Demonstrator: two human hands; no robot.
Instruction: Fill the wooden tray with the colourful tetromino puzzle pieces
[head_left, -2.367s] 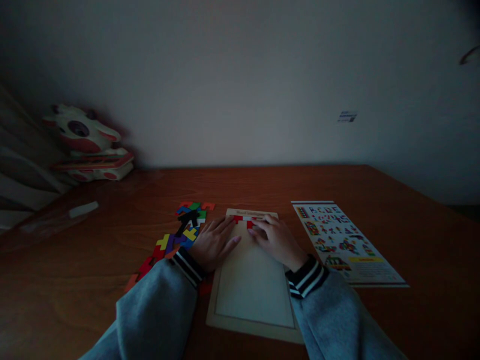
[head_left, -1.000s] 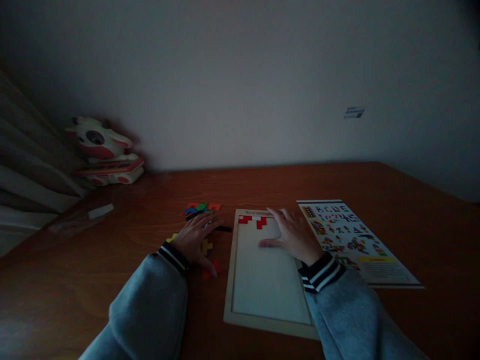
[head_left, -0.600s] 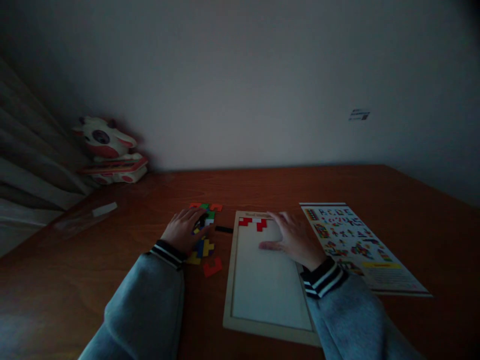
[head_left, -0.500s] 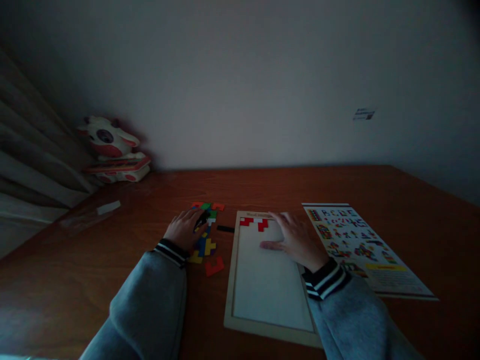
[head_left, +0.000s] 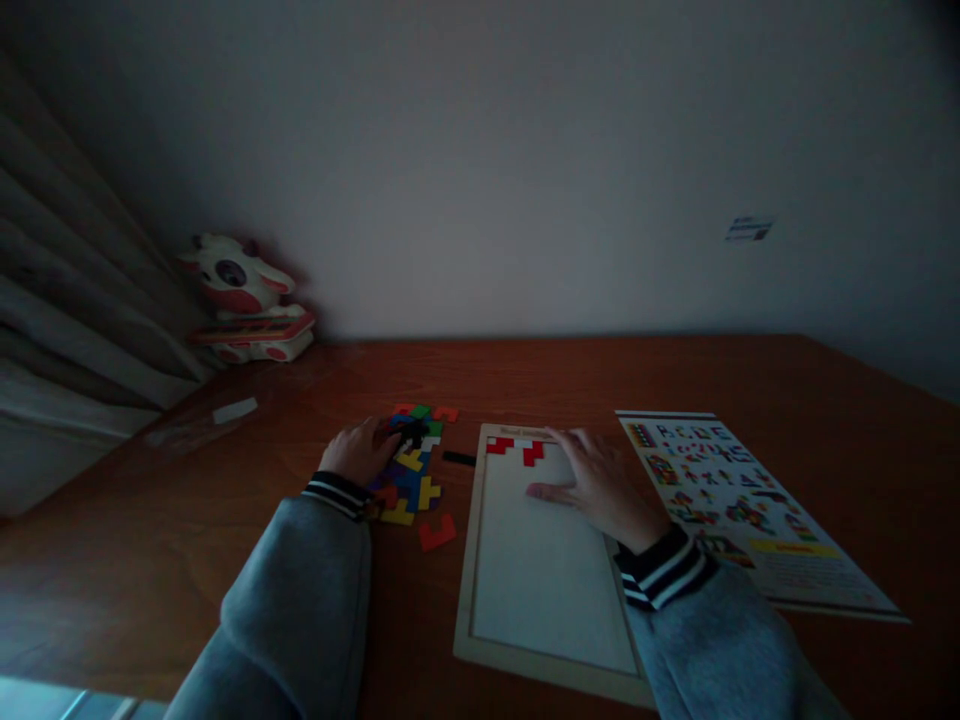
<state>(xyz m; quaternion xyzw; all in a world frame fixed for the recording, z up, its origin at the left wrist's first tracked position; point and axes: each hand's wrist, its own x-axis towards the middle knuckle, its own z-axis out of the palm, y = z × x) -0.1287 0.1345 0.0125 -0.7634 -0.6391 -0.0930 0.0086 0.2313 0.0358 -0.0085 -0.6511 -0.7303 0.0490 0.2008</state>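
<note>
My left hand (head_left: 361, 450) is at the left side of a pile of coloured puzzle pieces, its fingertips by a black piece (head_left: 411, 434); whether it grips anything is too dark to tell. Yellow (head_left: 429, 493), blue and green pieces lie in the pile, with a red piece (head_left: 437, 532) at its near end. My right hand (head_left: 596, 480) rests with thumb and fingers apart over the upper right of a wooden tray (head_left: 466, 600). Inside the tray's top edge sit red pieces (head_left: 531, 454) and a white bit between them.
A printed pattern sheet (head_left: 795, 570) lies right of the tray. A black bar piece (head_left: 459, 458) is between pile and tray. A cow-shaped toy (head_left: 255, 300) stands at the back left, near a curtain (head_left: 67, 330) and a clear plastic wrapper (head_left: 187, 428).
My left hand has drawn back slightly to the left, uncovering more of the pile. My right hand keeps its place over the tray. The whole view has shifted a little.
</note>
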